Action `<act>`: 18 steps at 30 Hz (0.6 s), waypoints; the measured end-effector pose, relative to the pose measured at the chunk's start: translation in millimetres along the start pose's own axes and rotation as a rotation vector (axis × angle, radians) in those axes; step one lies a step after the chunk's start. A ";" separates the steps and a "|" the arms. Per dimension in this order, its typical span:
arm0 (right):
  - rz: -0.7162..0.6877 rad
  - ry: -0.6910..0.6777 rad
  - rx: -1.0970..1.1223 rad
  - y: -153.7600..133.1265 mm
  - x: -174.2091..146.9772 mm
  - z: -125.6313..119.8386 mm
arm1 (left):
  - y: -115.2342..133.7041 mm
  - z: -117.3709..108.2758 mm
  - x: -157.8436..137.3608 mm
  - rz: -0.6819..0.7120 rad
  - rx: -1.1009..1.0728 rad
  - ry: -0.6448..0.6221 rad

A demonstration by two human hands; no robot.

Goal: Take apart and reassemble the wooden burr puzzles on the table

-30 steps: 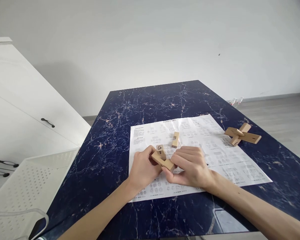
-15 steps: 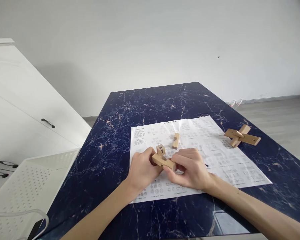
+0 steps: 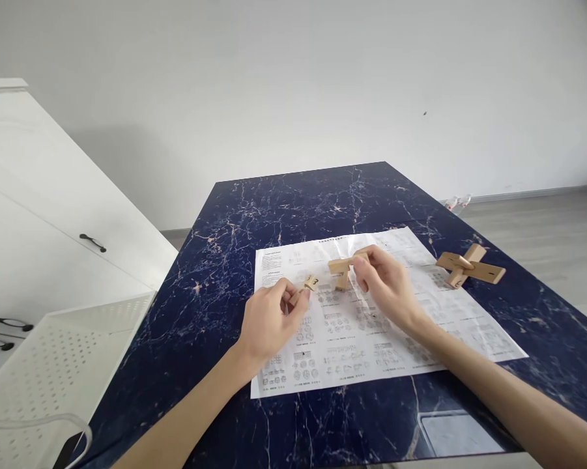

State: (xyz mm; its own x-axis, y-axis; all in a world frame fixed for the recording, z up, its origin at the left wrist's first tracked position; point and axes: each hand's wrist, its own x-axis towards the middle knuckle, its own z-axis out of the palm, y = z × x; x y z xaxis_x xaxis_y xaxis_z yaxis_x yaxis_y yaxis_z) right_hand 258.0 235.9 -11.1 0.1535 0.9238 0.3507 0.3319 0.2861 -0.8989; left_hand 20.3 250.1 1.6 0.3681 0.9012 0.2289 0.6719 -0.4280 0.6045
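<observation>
Between the fingertips of my left hand (image 3: 272, 318) is a wooden puzzle piece (image 3: 311, 282) marked with a 3. My right hand (image 3: 385, 283) is closed on a second wooden puzzle piece (image 3: 339, 264), a bar held level over the sheet. Beneath that bar a third, notched piece (image 3: 342, 281) shows in part on the printed sheet (image 3: 352, 358). The two hands are apart, left hand nearer the sheet's left side. My right fingers hide one end of the bar.
An assembled wooden puzzle (image 3: 469, 266) of crossed pieces rests at the sheet's right edge. Everything stands on a dark blue marbled table (image 3: 293, 202). A white cabinet (image 3: 53, 195) and a perforated white panel (image 3: 78, 352) are on the left; a pale rectangular object (image 3: 459, 434) lies at the front edge.
My hands have separated. The right one has carried the bar up and away, over the loose piece on the sheet, while the left keeps the piece marked 3.
</observation>
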 end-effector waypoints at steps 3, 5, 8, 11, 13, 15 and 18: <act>0.127 0.001 -0.024 6.0 10.1 -11.5 | -7.9 0.3 2.3 0.071 0.156 0.048; 0.168 -0.011 -0.109 10.3 14.2 -17.5 | -14.1 1.7 3.5 0.094 0.249 0.061; 0.149 -0.063 -0.351 16.3 16.8 -20.6 | -21.4 4.2 3.6 0.116 0.332 0.062; 0.154 -0.114 -0.573 20.7 16.9 -18.2 | -24.8 5.9 2.4 0.137 0.326 0.061; 0.170 -0.131 -0.633 22.8 16.5 -16.4 | -25.1 6.3 1.7 0.140 0.295 0.044; 0.170 -0.159 -0.648 24.4 15.9 -15.5 | -24.1 6.3 1.5 0.138 0.273 0.016; 0.123 -0.194 -0.668 25.2 14.7 -14.8 | -20.8 6.0 1.4 0.143 0.241 -0.031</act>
State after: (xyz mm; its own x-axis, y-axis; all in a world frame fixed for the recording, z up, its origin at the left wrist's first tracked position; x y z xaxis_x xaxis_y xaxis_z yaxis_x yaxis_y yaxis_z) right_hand 282.4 253.0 -24.6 0.0780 0.9860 0.1477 0.8326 0.0171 -0.5537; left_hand 10.7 259.8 -15.2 0.4868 0.8296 0.2734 0.7441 -0.5578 0.3678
